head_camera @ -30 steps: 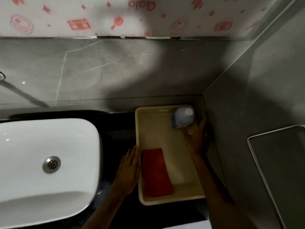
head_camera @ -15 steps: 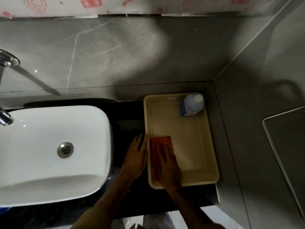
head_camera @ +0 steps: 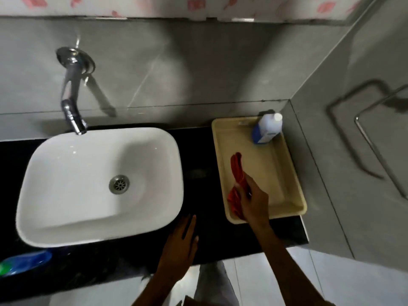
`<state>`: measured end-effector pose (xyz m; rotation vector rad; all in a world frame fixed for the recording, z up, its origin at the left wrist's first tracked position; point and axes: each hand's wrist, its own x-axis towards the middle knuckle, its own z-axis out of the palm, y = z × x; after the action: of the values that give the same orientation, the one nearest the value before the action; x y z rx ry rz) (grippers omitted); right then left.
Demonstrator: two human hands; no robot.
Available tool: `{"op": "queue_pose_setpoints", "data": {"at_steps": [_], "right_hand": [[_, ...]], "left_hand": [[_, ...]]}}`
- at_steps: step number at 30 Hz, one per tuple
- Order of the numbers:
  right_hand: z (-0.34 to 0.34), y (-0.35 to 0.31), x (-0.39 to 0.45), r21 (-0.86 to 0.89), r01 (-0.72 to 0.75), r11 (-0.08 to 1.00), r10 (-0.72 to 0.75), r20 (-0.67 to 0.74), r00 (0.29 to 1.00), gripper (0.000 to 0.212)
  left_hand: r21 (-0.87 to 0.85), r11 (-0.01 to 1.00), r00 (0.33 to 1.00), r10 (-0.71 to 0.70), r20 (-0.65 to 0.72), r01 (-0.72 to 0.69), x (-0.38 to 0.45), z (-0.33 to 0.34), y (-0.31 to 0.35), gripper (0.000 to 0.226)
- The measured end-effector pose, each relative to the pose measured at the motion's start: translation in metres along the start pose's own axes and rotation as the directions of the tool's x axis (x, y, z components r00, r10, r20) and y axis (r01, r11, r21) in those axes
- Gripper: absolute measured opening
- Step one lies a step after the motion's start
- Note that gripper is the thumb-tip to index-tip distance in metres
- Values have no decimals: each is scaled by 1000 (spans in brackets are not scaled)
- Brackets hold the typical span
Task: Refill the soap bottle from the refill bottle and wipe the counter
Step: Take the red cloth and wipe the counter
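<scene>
My right hand point(head_camera: 254, 202) grips a red cloth point(head_camera: 236, 166), bunched and lifted off the floor of the cream tray point(head_camera: 295, 186). A white bottle with a blue label point(head_camera: 267, 129) stands upright in the tray's far right corner. My left hand point(head_camera: 180, 246) rests flat with fingers apart on the black counter point(head_camera: 205, 155), between the basin and the tray, holding nothing. A blue bottle with a green cap point(head_camera: 24, 262) lies at the counter's near left edge, blurred.
A white basin point(head_camera: 66, 184) with a metal drain fills the counter's left part, under a chrome tap point(head_camera: 71, 107). Grey walls close in behind and on the right, where a metal rail point(head_camera: 375, 151) hangs. The counter's front edge drops to a pale floor.
My right hand went from the white bottle to the flat red cloth, then closed on it and raised it. My left hand slid back from the tray's edge. The view swung left.
</scene>
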<state>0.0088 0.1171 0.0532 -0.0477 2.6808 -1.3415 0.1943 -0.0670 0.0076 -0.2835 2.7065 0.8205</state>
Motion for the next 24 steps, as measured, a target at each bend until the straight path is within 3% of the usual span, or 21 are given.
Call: {"op": "queue_pose_setpoints", "data": {"at_steps": [3,6,8,12,17,21,24], "right_hand": [[17,-28,-40,75,14,997,-12,-28,1000,36],[45,-34,-82,-114,158,981,-168,-81,982,44],[70,-26,-108,-216,180,960,-184,2,983,52],[118,16,-136,-454,129,882,20,311,950,56],[147,57,-131,-505,326,799,-191,301,934,58],[193,53,-133,-620,247,744,-201,146,969,66],[192,68,-167,-612,394,686,-273,286,918,72]], "left_hand": [[47,999,1000,-4,-24,5,-45,-5,-43,63],[67,996,997,-54,-53,57,-79,-10,-87,65],[75,991,991,-103,-82,109,-99,-10,-115,67],[94,984,985,-145,-97,154,-129,-2,-161,69],[174,978,990,-96,-104,113,-144,24,-190,68],[240,963,988,-94,-125,122,-141,41,-199,73],[252,960,988,-96,-121,124,-144,47,-202,74]]}}
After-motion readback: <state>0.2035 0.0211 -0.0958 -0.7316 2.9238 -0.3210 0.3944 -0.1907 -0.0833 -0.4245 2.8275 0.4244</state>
